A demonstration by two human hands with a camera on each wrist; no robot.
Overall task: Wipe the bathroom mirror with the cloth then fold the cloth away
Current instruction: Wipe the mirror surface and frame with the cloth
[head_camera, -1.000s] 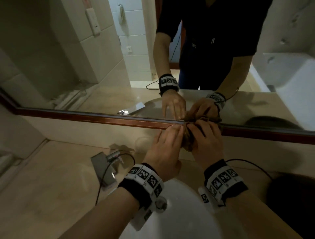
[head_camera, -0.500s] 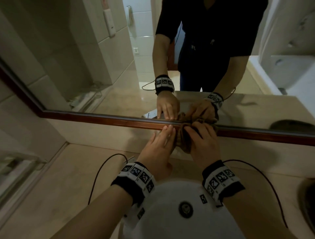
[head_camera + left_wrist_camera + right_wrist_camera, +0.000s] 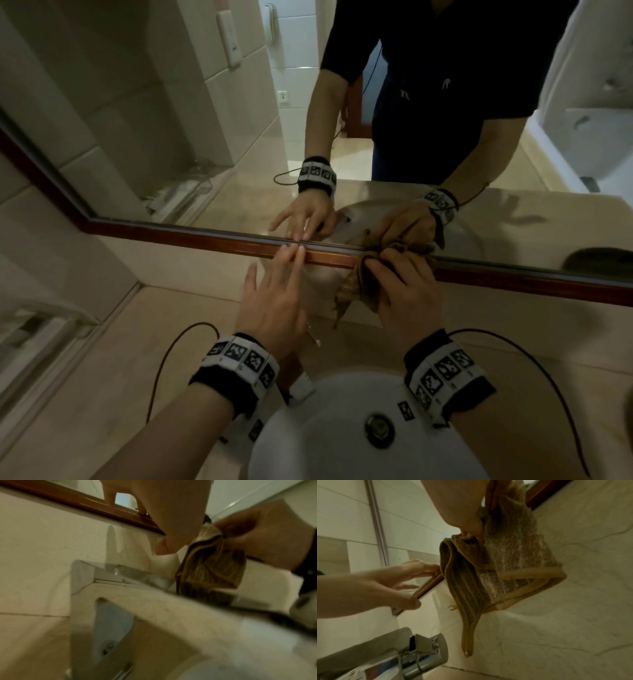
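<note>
A brown, bunched cloth (image 3: 356, 286) hangs from my right hand (image 3: 404, 287), which grips it against the mirror's lower wooden frame (image 3: 205, 236). In the right wrist view the cloth (image 3: 496, 572) dangles in folds below the curled fingers. My left hand (image 3: 274, 291) lies flat with straight fingers, fingertips on the frame, a little left of the cloth. The left wrist view shows the cloth (image 3: 209, 566) beside that hand. The mirror (image 3: 171, 120) reflects both hands and a person in dark clothes.
A white basin (image 3: 342, 428) sits below my wrists, with a chrome tap (image 3: 423, 654) behind it. A beige stone counter (image 3: 102, 359) runs left to a tiled wall. Thin cables (image 3: 178, 346) trail from both wristbands.
My left hand has slid left along the frame, away from the cloth. The right hand keeps its hold and the cloth now hangs lower. The view has tipped down toward the basin.
</note>
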